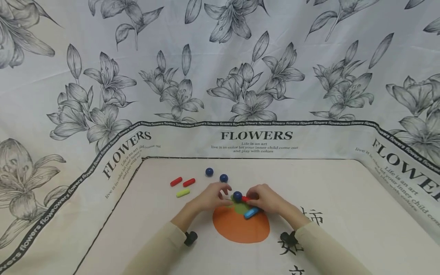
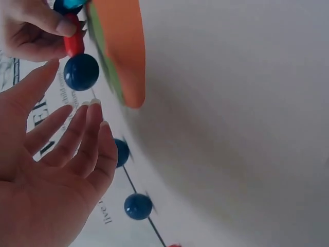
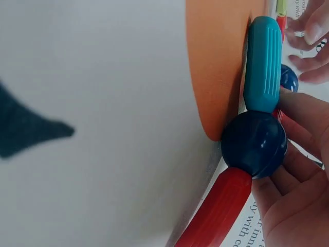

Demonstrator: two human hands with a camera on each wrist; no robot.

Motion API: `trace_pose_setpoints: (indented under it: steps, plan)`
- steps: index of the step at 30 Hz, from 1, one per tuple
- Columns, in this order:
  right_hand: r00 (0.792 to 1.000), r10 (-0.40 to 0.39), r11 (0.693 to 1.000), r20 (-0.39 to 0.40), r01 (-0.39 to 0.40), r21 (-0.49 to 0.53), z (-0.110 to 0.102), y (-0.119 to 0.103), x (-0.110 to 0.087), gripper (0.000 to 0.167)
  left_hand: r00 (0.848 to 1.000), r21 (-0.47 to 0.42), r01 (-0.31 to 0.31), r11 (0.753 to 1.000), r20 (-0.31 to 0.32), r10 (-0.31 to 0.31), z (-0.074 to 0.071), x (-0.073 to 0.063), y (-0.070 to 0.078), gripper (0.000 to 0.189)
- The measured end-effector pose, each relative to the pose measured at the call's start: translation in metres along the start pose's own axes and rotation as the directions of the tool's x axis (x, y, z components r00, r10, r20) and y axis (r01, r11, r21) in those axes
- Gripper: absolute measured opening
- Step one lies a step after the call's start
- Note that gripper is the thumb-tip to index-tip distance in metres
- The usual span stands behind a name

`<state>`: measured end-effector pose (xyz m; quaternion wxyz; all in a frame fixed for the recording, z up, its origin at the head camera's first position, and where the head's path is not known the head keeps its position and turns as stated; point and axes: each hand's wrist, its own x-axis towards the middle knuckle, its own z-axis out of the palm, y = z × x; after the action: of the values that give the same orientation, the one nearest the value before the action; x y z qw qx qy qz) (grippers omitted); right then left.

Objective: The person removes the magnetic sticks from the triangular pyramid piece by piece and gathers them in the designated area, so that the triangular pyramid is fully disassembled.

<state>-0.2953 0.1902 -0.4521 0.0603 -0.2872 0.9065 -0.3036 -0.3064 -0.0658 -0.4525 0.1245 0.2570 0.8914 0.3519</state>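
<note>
Judging by its gloss, the joined toy piece point(image 1: 245, 199) should be light, stiff and slippery — hard plastic, probably not fragile. It is held in the lower middle of the head view, over the fruit picture point(image 1: 240, 229). A red stick point(image 2: 74, 43) is pinched between the right hand's point(image 1: 265, 198) thumb and fingers; the left hand point(image 1: 214, 196) is loosely spread near the dark blue end ball point(image 2: 81, 72), with nothing gripped. The sticks are best taken by their sides; ridges are seen on the blue stick point(image 3: 263, 64) — likely a surer hold than the round balls. At the inner ball point(image 3: 254, 144), joints could be twisted loose.
</note>
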Motion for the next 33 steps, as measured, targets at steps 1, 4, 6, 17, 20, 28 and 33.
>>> trace_pose_setpoints:
  steps: [1, 4, 6, 17, 20, 28, 33]
  plan:
    - [1.000, -0.006, 1.000, 0.005, 0.006, 0.000, 0.000, 0.000, 0.000, 0.010, 1.000, -0.006, 0.002, 1.000, 0.009, -0.002, 0.002, 0.003, 0.000, 0.047]
    - [1.000, -0.018, 1.000, 0.025, 0.018, 0.002, 0.001, -0.001, 0.000, 0.009, 0.999, -0.011, 0.011, 1.000, 0.033, -0.011, 0.009, 0.010, -0.003, 0.043]
    - [0.999, -0.028, 1.000, 0.039, 0.028, 0.002, 0.002, -0.001, -0.001, 0.010, 0.999, -0.004, 0.026, 1.000, 0.048, -0.026, 0.012, 0.013, -0.004, 0.041]
    - [0.998, -0.038, 0.999, 0.041, 0.038, 0.000, 0.001, -0.002, 0.001, 0.009, 0.996, 0.033, 0.081, 0.996, 0.038, -0.082, 0.015, 0.020, 0.002, 0.035]
    - [0.999, -0.026, 1.000, 0.043, 0.026, 0.003, 0.001, -0.002, 0.001, 0.010, 0.995, 0.042, 0.088, 0.995, 0.035, -0.090, 0.016, 0.021, 0.004, 0.036]
    - [0.998, 0.015, 1.000, 0.055, -0.016, 0.017, 0.002, -0.003, 0.000, 0.011, 0.996, 0.032, 0.087, 0.996, 0.029, -0.088, 0.017, 0.020, 0.005, 0.032]
    - [0.998, 0.003, 1.000, 0.055, -0.004, 0.020, 0.004, -0.001, 0.000, 0.011, 0.995, 0.049, 0.089, 0.995, 0.033, -0.090, 0.018, 0.019, 0.005, 0.031]
